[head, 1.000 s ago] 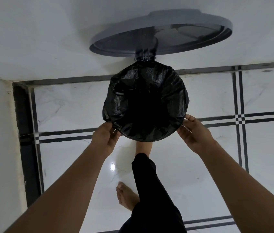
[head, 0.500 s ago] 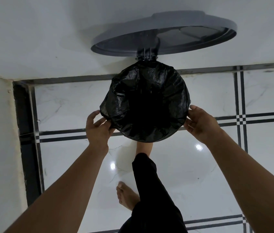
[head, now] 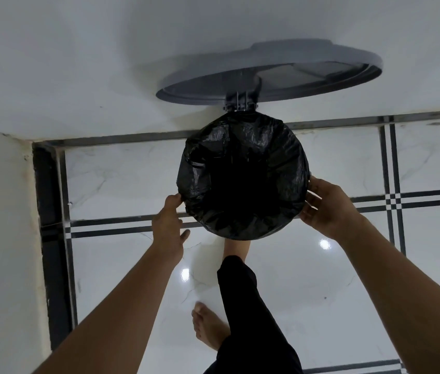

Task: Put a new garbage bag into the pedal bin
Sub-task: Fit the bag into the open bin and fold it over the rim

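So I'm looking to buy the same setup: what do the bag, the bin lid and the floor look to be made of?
Garbage bag: thin black plastic film, glossy and crinkled. Bin lid: grey, matte and smooth with a moulded rim, probably plastic, though painted metal is possible. Floor: polished white marble-look tile, veined, mirroring lamps.

left arm: bare, stretched forward and down from lower left
left hand (head: 169, 228): back toward camera, fingers curled, fingertips touching the left edge of the bag (head: 243, 174); actual grip unclear
right arm: bare, stretched forward from lower right
right hand (head: 326, 206): fingers bent around the bag's right edge, thumb on top
legs: one leg forward in a dark trouser, both feet bare
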Demonstrator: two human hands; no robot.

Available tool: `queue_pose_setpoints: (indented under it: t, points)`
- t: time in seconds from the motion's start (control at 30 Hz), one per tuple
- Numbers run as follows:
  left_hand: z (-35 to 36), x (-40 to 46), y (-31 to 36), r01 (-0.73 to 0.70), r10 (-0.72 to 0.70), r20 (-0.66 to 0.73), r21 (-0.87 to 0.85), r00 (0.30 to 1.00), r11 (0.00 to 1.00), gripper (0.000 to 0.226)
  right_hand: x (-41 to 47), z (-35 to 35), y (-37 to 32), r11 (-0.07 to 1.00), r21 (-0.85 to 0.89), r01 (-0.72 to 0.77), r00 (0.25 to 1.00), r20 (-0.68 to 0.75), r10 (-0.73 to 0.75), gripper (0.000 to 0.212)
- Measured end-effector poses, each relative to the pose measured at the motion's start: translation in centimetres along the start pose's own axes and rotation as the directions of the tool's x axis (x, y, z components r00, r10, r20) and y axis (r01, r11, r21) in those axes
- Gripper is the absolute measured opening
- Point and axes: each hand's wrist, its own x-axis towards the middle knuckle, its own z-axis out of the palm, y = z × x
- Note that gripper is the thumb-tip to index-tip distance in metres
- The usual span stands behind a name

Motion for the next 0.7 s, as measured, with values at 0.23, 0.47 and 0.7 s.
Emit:
queue_pose_setpoints:
  t: [0.23,0.47,0.7]
  points:
    - [0.6,-0.1,0.4,0.182,-0.133,0.175,-0.309,0.976,0.933,0.038,0.4,-0.2,0.8,0.988,0.141,-0.057,0.998,0.007,0.057,0.023]
    - [1.1,-0.3,1.4,0.293,-0.231,0.199,-0.393,0.952,0.871,0.04,0.7,0.1,0.8,0.97,0.206,-0.132,0.991,0.03,0.128,0.033]
    - [1.1,-0.2,2.5,0.281,-0.246,0.143,-0.332,0.959,0.9,0.04,0.1,0.4,0.7,0.965,0.223,-0.137,0.989,-0.015,0.144,0.038]
